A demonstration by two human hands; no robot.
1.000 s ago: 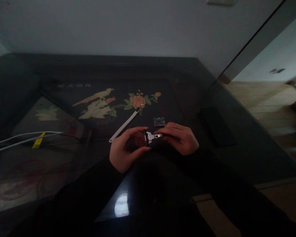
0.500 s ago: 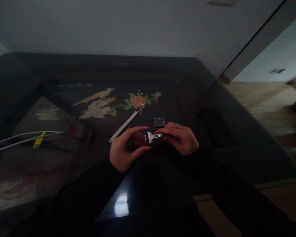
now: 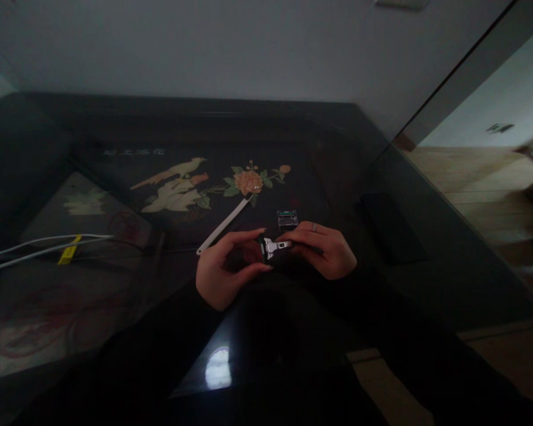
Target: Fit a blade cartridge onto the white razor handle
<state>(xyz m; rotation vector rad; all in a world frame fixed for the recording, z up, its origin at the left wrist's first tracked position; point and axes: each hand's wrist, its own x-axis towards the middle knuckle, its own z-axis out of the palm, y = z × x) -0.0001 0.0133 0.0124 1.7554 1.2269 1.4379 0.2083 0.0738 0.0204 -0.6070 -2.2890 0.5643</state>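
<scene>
Left hand (image 3: 217, 273): I see grip pinching razor head (image 3: 263, 248), mid-frame.
Right hand (image 3: 327, 251): grip pinching razor handle (image 3: 279, 245).
Box (image 3: 287, 218): just above razor handle.

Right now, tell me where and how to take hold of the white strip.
Probably best pinched mid-length by its long edges, from above and the far-left side. The white strip lies flat and slanted, slim enough to straddle with finger and thumb. Its near end sits close by the left hand, busy with the razor, so the middle leaves more room.
</scene>
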